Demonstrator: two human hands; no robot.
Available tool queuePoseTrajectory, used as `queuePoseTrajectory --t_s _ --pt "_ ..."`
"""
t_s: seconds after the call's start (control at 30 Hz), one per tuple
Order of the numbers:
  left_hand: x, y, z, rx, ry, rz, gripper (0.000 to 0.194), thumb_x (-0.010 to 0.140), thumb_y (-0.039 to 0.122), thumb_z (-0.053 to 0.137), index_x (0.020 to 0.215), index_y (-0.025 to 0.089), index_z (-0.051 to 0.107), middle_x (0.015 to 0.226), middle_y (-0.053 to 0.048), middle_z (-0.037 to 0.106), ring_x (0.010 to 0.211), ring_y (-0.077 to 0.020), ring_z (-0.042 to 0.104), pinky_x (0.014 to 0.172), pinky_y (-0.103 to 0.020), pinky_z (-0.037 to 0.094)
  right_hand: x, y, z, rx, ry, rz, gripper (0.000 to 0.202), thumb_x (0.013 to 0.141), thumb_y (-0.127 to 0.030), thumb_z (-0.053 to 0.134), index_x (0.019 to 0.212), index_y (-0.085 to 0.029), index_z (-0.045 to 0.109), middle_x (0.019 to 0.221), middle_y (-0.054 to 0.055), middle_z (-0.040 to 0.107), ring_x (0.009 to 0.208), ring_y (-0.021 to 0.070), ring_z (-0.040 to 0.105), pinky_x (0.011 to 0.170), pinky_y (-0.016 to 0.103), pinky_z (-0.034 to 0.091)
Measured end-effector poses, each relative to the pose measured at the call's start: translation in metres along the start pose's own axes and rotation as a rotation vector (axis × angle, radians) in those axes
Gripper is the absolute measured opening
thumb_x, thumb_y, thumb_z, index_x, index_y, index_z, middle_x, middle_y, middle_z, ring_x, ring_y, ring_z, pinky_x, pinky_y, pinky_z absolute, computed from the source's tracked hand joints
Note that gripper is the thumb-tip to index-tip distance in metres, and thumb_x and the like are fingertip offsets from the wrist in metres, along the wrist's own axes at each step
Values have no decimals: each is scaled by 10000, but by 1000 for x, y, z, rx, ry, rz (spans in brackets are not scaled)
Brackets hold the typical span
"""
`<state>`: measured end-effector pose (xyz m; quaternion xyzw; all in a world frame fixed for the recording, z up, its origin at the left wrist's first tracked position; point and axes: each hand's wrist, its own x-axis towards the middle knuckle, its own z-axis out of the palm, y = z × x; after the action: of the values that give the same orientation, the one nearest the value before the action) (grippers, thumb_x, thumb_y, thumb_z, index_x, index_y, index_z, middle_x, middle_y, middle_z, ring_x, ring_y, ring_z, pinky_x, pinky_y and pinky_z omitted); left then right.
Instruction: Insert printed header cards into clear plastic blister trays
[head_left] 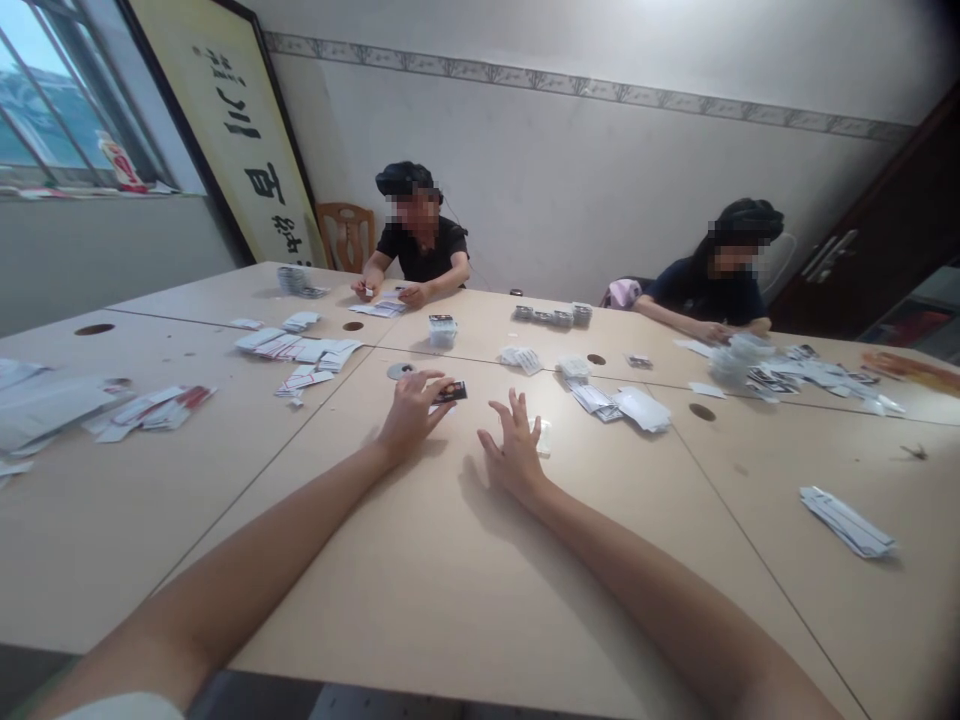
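Between the thumb and fingers of my left hand [411,412] is a small dark card [451,392] with some lighter print, held just above the table. My right hand [514,445] is to the right of it, fingers spread and holding nothing. Partly behind those fingers lies a clear plastic piece [545,438] on the table. Beyond my hands stands a small stack of clear packs [442,332] with a dark top. A grey disc [401,371] lies just past my left hand.
White paper slips [300,348] lie to the left, with larger white sheets [52,405] farther out. White packets [641,410] sit right of my hands, and a bundle of strips [847,522] lies far right. Two people [420,240] work across the table [420,590].
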<state>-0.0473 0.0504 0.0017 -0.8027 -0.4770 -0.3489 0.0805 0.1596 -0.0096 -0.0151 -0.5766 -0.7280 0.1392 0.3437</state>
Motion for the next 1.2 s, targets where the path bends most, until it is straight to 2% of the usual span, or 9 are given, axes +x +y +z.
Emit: queuePoseTrajectory --t_s 0.2,0.3,0.53,0.67,0.77,0.87,0.97,1.07,1.2 --pt "-8 37 1 -101 -29 140 314 1008 402 489 1211 227 653 1270 -123 659 1220 -251 596 1184 -535 244 0 0 -4 67 27 13 412 1007 -370 439 1379 -230 546 1674 148 204 1571 303 95 1178 696 69" --pt "-10 44 4 -130 -64 175 341 1044 375 395 1207 235 660 1243 -114 680 1179 -220 621 1183 -533 246 1 -1 -6 112 32 2 364 1013 -347 415 1293 -225 614 1658 137 264 1565 276 151 1197 651 92" --pt "-8 29 9 -154 -99 170 324 1048 318 391 1133 251 696 1259 -90 705 1151 -207 649 1164 -546 265 3 3 -6 217 118 -13 422 964 -408 527 1345 -231 566 1610 150 369 1529 279 282 1179 611 227" --pt "-9 26 10 -163 -148 212 324 1042 273 393 1153 257 697 1233 -86 725 1146 -217 664 1169 -577 241 2 4 -6 173 149 -113 256 974 -371 537 1129 -259 706 1589 124 408 1501 257 350 1165 552 291" --pt "-10 29 11 -178 -182 254 334 1042 288 386 1130 249 706 1175 -83 746 1115 -210 678 1180 -564 231 1 4 -6 152 188 -162 193 971 -311 550 948 -259 734 1467 90 571 1442 246 451 1172 535 285" --pt "-10 30 10 -196 -188 264 338 1044 351 392 1113 235 702 1101 -74 765 1043 -199 696 1181 -543 237 1 5 -7 199 256 -145 188 964 -283 559 875 -252 721 1302 65 703 1348 243 563 1168 520 299" --pt "-9 28 10 -205 -197 230 351 1041 367 388 1095 223 703 1001 -60 781 934 -195 712 1167 -529 268 2 7 -7 302 319 -104 197 959 -290 546 883 -244 722 1259 72 728 1277 239 624 1130 472 379" --pt "-8 24 11 -193 -207 191 361 1028 339 383 1004 234 728 935 -42 791 860 -197 717 1148 -515 308 4 8 -8 391 311 -84 212 951 -329 534 946 -238 726 1284 88 713 1233 237 653 1041 413 483" --pt "-7 23 12 -158 -173 147 378 1019 341 390 925 238 741 874 -31 792 808 -198 714 1127 -496 346 3 7 -8 430 364 -101 264 933 -369 551 1111 -217 673 1275 104 710 1219 244 650 1035 419 486"
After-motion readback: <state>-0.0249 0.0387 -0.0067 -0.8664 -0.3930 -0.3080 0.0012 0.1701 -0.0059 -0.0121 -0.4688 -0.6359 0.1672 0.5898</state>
